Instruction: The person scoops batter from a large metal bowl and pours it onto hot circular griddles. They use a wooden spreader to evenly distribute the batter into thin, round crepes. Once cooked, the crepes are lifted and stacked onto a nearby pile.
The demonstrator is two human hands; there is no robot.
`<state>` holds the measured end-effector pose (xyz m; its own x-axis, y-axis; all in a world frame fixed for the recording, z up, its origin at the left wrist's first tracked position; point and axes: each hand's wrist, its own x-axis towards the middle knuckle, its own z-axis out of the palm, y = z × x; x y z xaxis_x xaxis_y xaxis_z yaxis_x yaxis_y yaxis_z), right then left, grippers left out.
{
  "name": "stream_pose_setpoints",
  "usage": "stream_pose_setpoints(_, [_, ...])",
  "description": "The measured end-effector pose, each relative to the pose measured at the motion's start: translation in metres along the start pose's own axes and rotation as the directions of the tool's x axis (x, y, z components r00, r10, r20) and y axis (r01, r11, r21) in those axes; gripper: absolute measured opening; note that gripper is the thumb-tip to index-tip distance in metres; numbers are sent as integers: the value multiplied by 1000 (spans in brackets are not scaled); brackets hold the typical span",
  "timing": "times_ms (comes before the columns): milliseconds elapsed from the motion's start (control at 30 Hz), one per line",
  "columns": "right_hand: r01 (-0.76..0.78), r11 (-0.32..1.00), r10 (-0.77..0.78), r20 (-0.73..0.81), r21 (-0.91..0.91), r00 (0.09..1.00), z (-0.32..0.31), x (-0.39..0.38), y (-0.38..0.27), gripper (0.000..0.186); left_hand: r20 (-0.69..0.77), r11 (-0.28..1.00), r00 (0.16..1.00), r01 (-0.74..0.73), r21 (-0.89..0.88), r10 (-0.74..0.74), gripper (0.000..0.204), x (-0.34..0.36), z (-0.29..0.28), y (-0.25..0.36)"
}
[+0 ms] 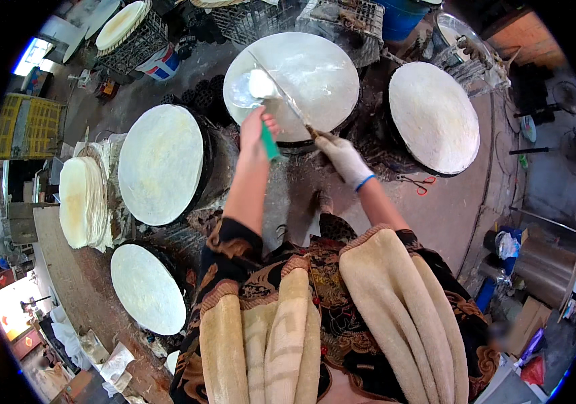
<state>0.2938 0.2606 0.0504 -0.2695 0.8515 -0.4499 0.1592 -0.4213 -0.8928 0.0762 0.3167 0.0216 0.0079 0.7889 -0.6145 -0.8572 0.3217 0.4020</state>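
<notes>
My left hand (256, 133), bare, is closed around the green handle (270, 145) of a metal ladle. The ladle's bowl (239, 93), blurred and shiny, is over the left part of a large round griddle (325, 74) covered with a white layer. A bright white patch shows at the bowl. In a white glove with a blue cuff, my right hand (345, 160) grips a long, thin metal spatula (281, 91) by its brown end. Its blade slants up and left across the griddle, crossing beside the ladle.
More white-covered round griddles stand at the left (160, 165), lower left (147, 289) and right (434, 118). A stack of thin round sheets (81, 202) is at the far left. Red-handled scissors (422, 185) lie on the floor. A blue barrel (402, 17) stands at the back.
</notes>
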Motion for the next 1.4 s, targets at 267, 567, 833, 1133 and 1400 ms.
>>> stream_pose_setpoints(267, [165,835,-181,21,-524,983,-12,24,46,50,217,962,950,-253,103,226,9,-58,19,24])
stream_pose_setpoints(567, [199,832,-201,53,-518,978,-49,89,-43,43,245,864,847,-499,65,471,11,-153,24,64])
stream_pose_setpoints(833, [519,690,-185,571,-504,800,-77,88,-11,47,-218,921,895,-368,130,389,5,-217,-107,-29])
stream_pose_setpoints(1133, [340,623,252,592,-704,765,-105,52,-82,41,-299,910,863,-412,48,407,6,-288,-130,-79])
stream_pose_setpoints(1400, [178,659,360,515,-730,778,-89,10,-80,45,-303,903,851,-414,115,428,5,-331,-149,-111])
